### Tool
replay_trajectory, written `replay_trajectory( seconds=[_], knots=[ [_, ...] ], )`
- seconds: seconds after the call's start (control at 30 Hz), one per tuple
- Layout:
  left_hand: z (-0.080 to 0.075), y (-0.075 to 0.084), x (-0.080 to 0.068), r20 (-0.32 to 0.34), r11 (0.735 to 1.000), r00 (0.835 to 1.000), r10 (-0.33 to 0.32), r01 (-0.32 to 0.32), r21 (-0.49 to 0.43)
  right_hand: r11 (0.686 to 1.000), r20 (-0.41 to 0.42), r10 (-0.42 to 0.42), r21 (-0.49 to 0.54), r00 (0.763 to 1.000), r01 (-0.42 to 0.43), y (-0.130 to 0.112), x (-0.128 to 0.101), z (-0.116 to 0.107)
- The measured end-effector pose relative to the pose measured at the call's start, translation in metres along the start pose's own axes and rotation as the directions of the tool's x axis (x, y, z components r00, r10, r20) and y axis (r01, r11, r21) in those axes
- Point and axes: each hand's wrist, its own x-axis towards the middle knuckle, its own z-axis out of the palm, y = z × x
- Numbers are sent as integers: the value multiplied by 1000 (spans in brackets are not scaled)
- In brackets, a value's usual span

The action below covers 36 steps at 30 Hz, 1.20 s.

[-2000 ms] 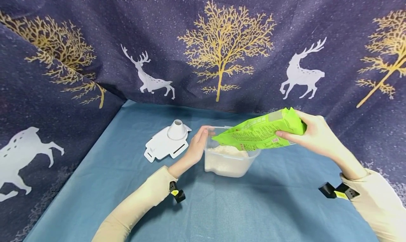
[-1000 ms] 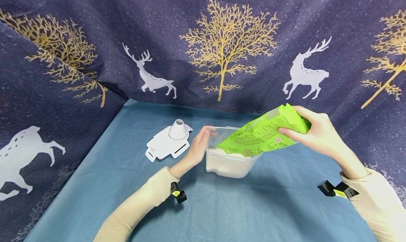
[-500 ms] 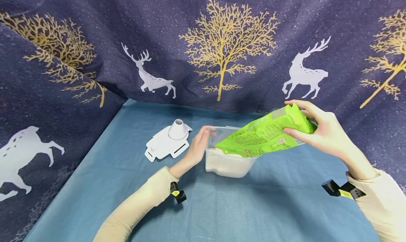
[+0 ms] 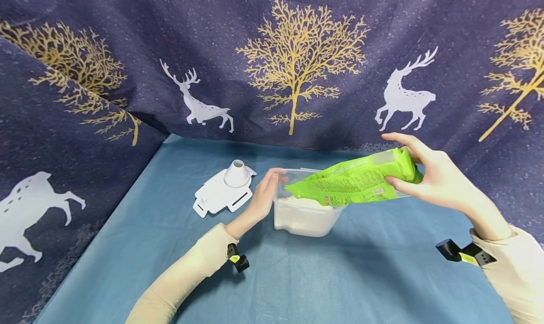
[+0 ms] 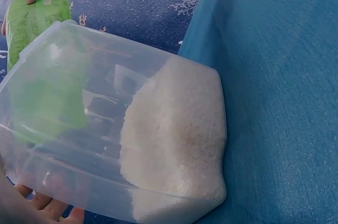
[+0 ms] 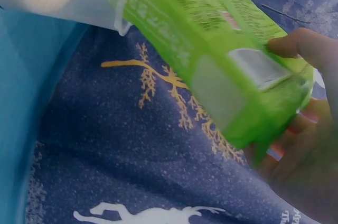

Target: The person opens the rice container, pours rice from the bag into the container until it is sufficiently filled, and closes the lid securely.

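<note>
A clear plastic container (image 4: 307,222) stands on the cloth, partly filled with white rice (image 5: 174,134). My left hand (image 4: 264,194) holds its left side near the rim; in the left wrist view, several fingers (image 5: 53,211) show against the wall. Over the opening lies a tilted green rice bag (image 4: 348,182), its pointed end inside the rim. My right hand (image 4: 437,180) grips the bag's bottom end, thumb on the near side and index finger raised off it. The right wrist view has the bag's flat base turned toward the palm. Whether grains are falling cannot be seen.
Left of the container lies a white lid-like panel (image 4: 218,194) with slotted flaps. A white cone-shaped piece (image 4: 238,174) stands on it. Blue cloth (image 4: 272,277) covers the table, and a dark printed curtain (image 4: 255,140) hangs behind.
The bag's mouth dips into the container, then lifts again, leaving the bag flatter and slightly farther right. My right hand shifts right and its index finger rises. Left hand and container stay put.
</note>
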Motion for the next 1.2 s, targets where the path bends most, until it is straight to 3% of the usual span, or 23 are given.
replay_trajectory(
  seconds=[0.17, 0.3, 0.5, 0.63, 0.87, 1.0, 1.1, 1.2],
  knots=[
    [-3, 11, -3, 7, 1000, 1000, 5, -5, 4, 1000, 30, 21, -4, 999, -21, 2, -3, -5],
    [-7, 33, -10, 29, 1000, 999, -17, 17, -1, 1000, 22, 14, 8, 1000, -14, 2, -4, -4],
    [-9, 38, -11, 38, 1000, 999, -23, 23, -10, 1000, -13, 11, 18, 1000, -11, 1, -4, -4],
    [-9, 39, -11, 44, 1000, 999, -24, 25, -6, 997, 10, 71, 19, 997, -71, 3, -5, -7],
    [-9, 36, -9, 54, 1000, 998, -21, 21, 8, 983, 182, 176, 24, 967, -184, 17, -14, -10],
    [-5, 16, -3, 32, 1000, 999, -16, 16, 16, 979, 278, 188, 28, 942, -203, 30, -17, -11],
    [-1, 1, 1, 13, 1000, 1000, -13, 12, 14, 969, 360, 183, 94, 915, -231, 40, -19, -8],
    [0, -3, 2, 4, 1000, 1000, -5, 5, 8, 943, 447, 161, 192, 880, -271, 48, -20, -3]
  ],
)
